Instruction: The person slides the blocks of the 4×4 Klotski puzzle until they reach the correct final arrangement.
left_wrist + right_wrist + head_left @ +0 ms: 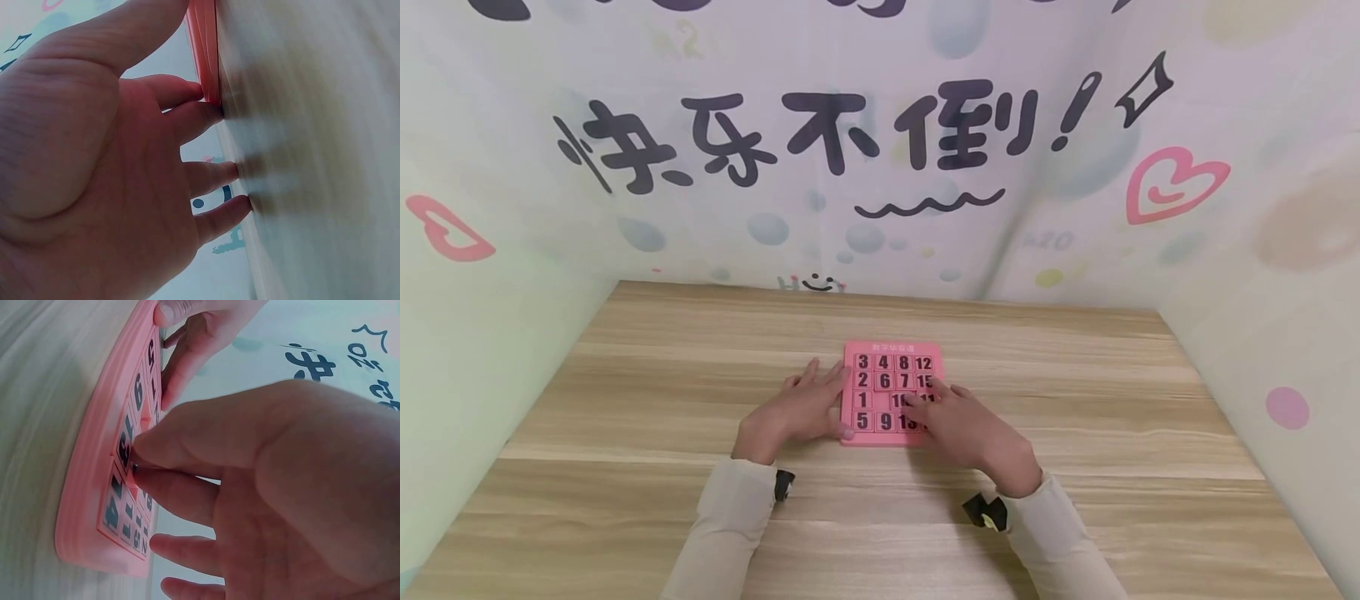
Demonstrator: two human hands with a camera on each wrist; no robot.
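Observation:
A pink number sliding puzzle [891, 440] lies flat on the table, its black-numbered tiles in rows. A gap without a tile shows between the 1 and the 10. My left hand [805, 408] rests along the board's left side, thumb at the near left corner. In the left wrist view, the index and middle fingertips meet the board's edge [209, 50], with the other two on the tabletop. The right hand [966, 425] reaches over the right side, covering some tiles. Its thumb and index fingertips touch the tiles by the 13 [125, 447], close together; the other fingers extend past the 14 [112, 503].
The wood-grain table [662, 358] extends around the board on all sides. A printed white backdrop [880, 242] rises at its far edge, with side panels left and right. Small black devices [985, 510] sit at both wrists.

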